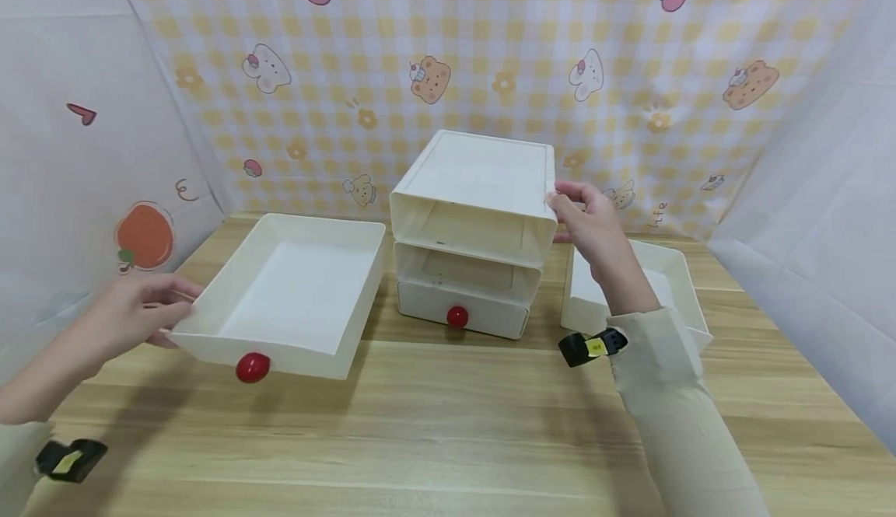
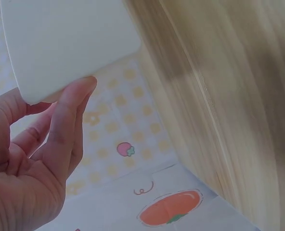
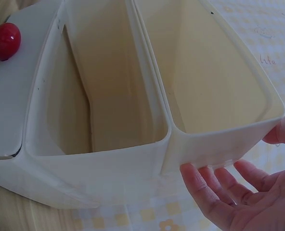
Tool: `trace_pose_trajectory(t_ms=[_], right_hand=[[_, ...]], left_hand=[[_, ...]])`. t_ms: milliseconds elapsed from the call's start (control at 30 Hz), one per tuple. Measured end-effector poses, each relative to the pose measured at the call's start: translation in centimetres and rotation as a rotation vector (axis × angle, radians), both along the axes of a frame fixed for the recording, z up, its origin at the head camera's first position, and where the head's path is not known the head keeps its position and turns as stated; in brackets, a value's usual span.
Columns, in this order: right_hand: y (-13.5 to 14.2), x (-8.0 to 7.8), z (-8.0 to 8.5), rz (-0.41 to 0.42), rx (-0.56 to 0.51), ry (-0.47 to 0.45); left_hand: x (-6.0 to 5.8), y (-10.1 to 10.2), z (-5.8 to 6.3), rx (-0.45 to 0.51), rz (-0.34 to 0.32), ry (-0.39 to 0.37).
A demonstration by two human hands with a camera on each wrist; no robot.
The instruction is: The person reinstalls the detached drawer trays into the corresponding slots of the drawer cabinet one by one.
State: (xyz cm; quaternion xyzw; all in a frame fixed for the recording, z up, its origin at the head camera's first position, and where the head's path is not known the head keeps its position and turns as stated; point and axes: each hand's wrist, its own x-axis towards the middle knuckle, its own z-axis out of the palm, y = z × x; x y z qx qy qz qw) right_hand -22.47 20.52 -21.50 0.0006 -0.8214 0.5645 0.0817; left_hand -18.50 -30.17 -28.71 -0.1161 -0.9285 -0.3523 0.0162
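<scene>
My left hand (image 1: 143, 311) grips the left side of a white drawer (image 1: 280, 291) with a round red knob (image 1: 253, 367). In the left wrist view its fingers (image 2: 60, 130) bend round the drawer's corner (image 2: 70, 48). In the middle stands a stacked white drawer cabinet (image 1: 483, 167). Its top two slots are bare of drawers, and the bottom one holds a drawer (image 1: 427, 299) with a red knob (image 1: 457, 316). My right hand (image 1: 591, 218) holds the top unit's right side, thumb at the upper edge; in the right wrist view the fingers (image 3: 214, 187) lie against its side wall.
Another white drawer (image 1: 672, 280) lies on the wooden table (image 1: 448, 424) at the right, partly behind my right forearm. A checked cloth (image 1: 490, 50) hangs at the back, with white cloths (image 1: 91, 175) along both sides.
</scene>
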Motion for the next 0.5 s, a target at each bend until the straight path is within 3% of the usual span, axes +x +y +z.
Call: trace_pose_trajectory(t_ms=[300,500], right_hand=[[-0.1,0.0,0.0,0.021,0.015,0.008],[0.0,0.0,0.1,0.027,0.020,0.007]], left_hand=[[2.9,-0.7,-0.4,-0.006,0.012,0.018],[4.3,0.4,-0.5,-0.015,-0.009,0.054]])
